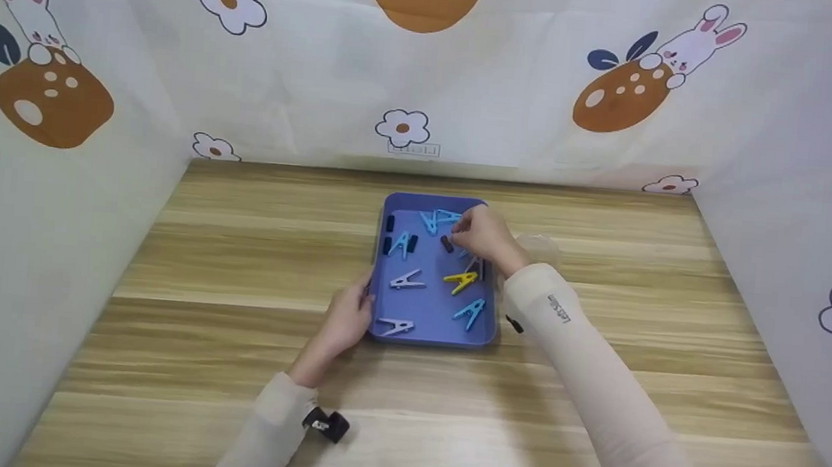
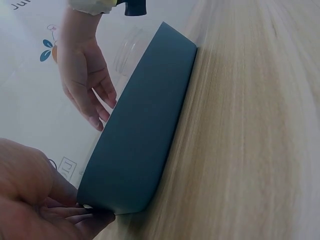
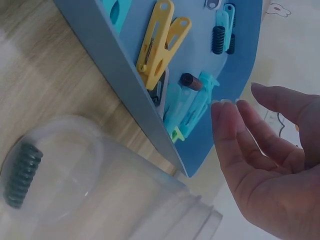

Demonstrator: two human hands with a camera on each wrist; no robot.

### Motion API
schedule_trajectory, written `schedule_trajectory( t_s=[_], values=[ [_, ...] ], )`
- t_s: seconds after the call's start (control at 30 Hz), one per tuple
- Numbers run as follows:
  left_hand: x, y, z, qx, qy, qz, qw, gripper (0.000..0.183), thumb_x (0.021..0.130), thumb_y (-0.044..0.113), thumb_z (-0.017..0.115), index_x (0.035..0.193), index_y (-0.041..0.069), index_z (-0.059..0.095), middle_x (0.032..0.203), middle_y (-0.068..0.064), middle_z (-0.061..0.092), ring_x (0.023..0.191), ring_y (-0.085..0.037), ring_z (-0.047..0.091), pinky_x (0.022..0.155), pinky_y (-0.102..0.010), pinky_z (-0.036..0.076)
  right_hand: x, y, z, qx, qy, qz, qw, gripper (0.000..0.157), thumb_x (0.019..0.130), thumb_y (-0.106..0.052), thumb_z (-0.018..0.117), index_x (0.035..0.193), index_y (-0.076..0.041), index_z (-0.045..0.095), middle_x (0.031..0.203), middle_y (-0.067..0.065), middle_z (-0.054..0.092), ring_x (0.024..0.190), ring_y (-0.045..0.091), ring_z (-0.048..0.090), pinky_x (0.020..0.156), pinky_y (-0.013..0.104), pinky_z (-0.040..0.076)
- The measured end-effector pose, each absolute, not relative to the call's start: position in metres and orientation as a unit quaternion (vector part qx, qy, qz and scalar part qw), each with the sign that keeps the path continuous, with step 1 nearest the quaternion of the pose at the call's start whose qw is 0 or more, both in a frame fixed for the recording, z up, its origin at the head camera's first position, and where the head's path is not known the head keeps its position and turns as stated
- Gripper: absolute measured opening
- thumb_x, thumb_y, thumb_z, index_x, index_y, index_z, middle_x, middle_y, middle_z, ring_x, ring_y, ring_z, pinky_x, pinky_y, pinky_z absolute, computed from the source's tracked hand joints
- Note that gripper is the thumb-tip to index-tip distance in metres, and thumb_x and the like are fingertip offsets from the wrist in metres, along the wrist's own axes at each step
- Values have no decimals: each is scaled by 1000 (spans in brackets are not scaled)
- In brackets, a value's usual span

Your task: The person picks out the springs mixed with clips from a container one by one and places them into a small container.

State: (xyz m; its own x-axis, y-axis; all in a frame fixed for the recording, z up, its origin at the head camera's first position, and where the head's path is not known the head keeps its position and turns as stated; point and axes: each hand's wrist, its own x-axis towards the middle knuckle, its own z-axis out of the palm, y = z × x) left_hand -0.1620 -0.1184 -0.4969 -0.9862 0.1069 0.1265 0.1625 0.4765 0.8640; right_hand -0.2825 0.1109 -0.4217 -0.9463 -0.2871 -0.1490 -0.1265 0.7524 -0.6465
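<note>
A blue plastic tray holds clothespins and short dark ribbed pieces. My left hand grips its left side toward the near end; in the left wrist view the fingers curl at the corner of the tray wall. Over the far right part of the tray is my right hand, its fingers bent and thumb apart, with nothing visible between the fingertips. Below it lie a brown ribbed piece and several blue clothespins. A yellow clothespin lies nearer to me.
A clear plastic jar stands on the table right of the tray, with a dark green ribbed coil inside. Other black ribbed pieces lie along the tray's left wall. Patterned sheets surround the wooden table.
</note>
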Motion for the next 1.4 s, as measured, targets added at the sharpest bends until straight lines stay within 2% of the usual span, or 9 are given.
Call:
schedule_trajectory(
  t_s=[0.17,0.43,0.8,1.0,1.17,1.3,1.4],
  values=[
    [-163,-117,-497,-84,-858,-505,30,52,97,-16,46,148,-21,43,146,-41,51,139,-53,51,122,-58,40,-284,110,-428,-90,930,-334,127,23,99,-8,68,113,8,76,115,24,76,90,23,68,83,38,63],
    [-163,-117,-496,-83,-858,-506,21,50,99,-15,45,148,-22,41,149,-41,48,142,-52,47,123,-58,37,-287,109,-440,-76,929,-340,122,21,98,-6,70,111,9,76,109,24,77,76,16,64,69,27,59],
    [-163,-117,-497,-82,-860,-503,25,51,98,-15,46,148,-23,41,149,-42,47,141,-53,47,123,-59,38,-289,107,-448,-56,926,-356,114,18,96,-5,71,107,9,77,98,21,77,66,10,59,61,21,54],
    [-162,-118,-496,-82,-867,-491,31,50,97,-15,47,146,-23,43,144,-42,52,136,-53,52,119,-60,43,-289,105,-446,-54,932,-338,118,20,96,-6,71,108,8,78,96,21,78,65,11,61,62,22,56],
    [-162,-119,-496,-81,-865,-493,32,50,97,-15,47,146,-24,42,144,-42,51,136,-54,52,119,-60,43,-291,102,-446,-57,938,-321,119,16,93,-5,72,99,7,80,77,9,71,60,9,56,56,20,49],
    [-162,-120,-497,-85,-861,-501,33,50,97,-16,46,146,-25,41,145,-44,50,136,-54,52,119,-60,43,-294,99,-449,-51,940,-313,125,13,92,-5,72,94,5,80,69,2,63,56,8,53,51,18,45],
    [-162,-120,-498,-86,-859,-503,37,50,97,-16,47,145,-25,41,144,-44,51,136,-55,52,119,-60,43,-297,97,-451,-50,942,-306,126,16,92,-5,72,77,0,75,61,-1,58,52,7,50,48,18,42]
  ],
)
